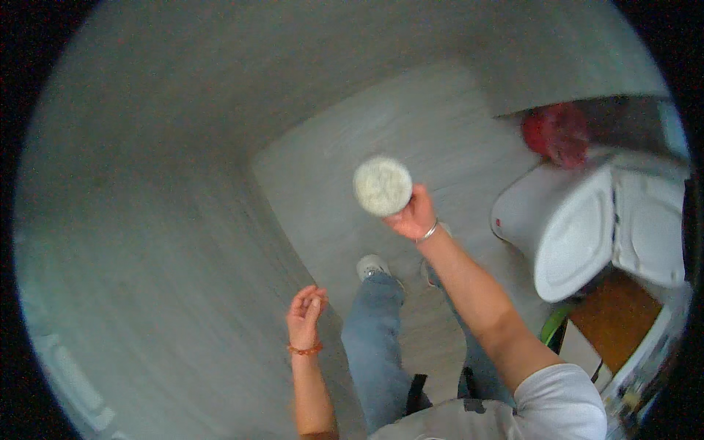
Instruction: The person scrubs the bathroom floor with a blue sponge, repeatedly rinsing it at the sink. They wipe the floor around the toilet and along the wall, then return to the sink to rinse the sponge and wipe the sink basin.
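Observation:
My right hand (413, 213), with a silver bangle at the wrist, grips a round white container (383, 186) from its lower right side. A pale, grainy white surface fills the container's round outline; whether it is rice or something else I cannot tell. Down and to the left, my left hand (308, 308) is raised with its fingers loosely curled and nothing visible in it; a reddish-orange bead bracelet circles that wrist. The container is in the air above the grey floor (352, 126), in front of my shoes.
On the right stands a white toilet (575, 231) with its lid or seat area pale and partly blurred. Beyond it lies a red plastic bag (556, 135). A brown surface (616, 316) and a green curved object (555, 324) are lower right. Grey walls rise ahead and left.

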The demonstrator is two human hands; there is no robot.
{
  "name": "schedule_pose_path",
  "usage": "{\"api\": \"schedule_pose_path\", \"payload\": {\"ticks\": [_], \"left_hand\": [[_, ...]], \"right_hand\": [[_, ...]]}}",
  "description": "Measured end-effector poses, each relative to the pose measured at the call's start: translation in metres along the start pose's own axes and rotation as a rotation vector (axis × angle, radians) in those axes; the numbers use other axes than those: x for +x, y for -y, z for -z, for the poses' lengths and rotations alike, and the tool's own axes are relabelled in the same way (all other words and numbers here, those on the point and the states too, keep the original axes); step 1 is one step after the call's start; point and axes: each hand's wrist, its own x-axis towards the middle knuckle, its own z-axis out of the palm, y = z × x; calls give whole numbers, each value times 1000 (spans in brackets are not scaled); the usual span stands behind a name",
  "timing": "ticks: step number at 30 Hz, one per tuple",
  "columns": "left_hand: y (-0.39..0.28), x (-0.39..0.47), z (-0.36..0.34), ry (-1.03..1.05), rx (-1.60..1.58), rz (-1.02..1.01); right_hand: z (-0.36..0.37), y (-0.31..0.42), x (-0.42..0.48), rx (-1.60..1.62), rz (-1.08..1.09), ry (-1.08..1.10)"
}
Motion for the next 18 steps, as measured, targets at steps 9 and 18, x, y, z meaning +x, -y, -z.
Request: {"api": "schedule_pose_path", "payload": {"ticks": [9, 18], "left_hand": [[-60, -192, -170, 275, 249, -47], [-32, -339, -263, 727, 446, -155]], "right_hand": [[-69, 77, -380, 213, 468, 264], [-110, 81, -790, 175, 1302, 171]]}}
